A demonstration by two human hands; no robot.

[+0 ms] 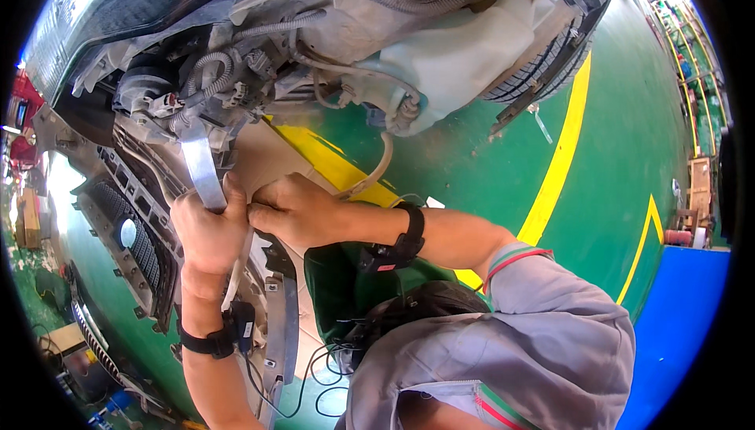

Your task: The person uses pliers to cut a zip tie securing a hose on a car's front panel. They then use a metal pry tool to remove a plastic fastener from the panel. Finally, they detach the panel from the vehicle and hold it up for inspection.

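Note:
My left hand point(208, 229) is closed round the lower end of a flat silver metal strip point(202, 164). The strip's upper end reaches in among dusty connectors and corrugated hoses point(208, 76) under the front of a car. Right beside it, my right hand point(297, 210) has its fingers curled and touches the left hand near the thumb. What lies inside those fingers, if anything, is hidden. A whitish plastic fluid tank point(452, 64) hangs to the right of the connectors, with a pale hose point(383, 167) running down from it.
A tyre point(543, 64) shows behind the tank. On the left lies a detached bumper part with a dark mesh point(130, 229). Tan cardboard point(255, 155) covers part of the green floor point(602, 147). Black cables point(303, 391) trail below my arms. Shelves point(688, 60) stand far right.

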